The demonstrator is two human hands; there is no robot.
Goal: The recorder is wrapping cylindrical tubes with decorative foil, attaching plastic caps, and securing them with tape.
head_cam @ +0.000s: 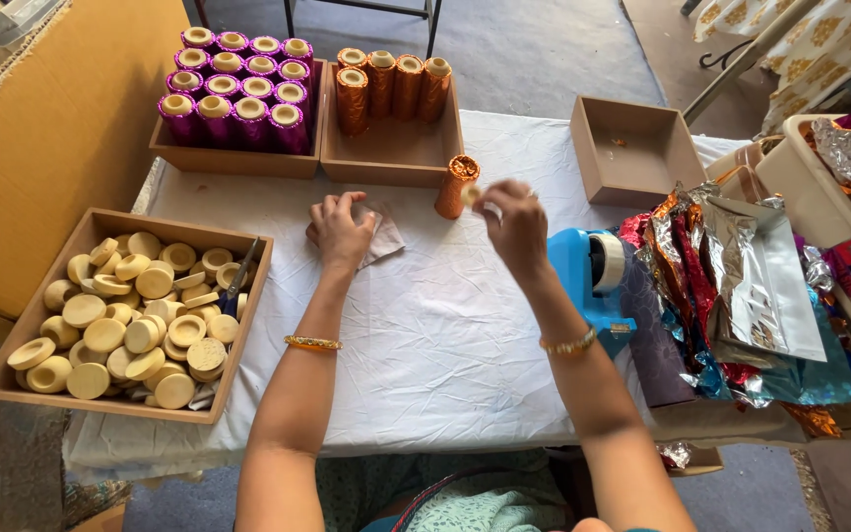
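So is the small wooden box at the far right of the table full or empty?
Nearly empty: the small wooden box shows its bare bottom, with only a few tiny scraps.

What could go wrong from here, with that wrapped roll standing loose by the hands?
1. The orange foil-wrapped roll stands upright and unsupported; the right hand working beside its top might knock it over.
2. The left hand presses a small sheet flat; lifting it may let the sheet shift.
3. The foil sheet pile overhangs near the tape dispenser and may slide.
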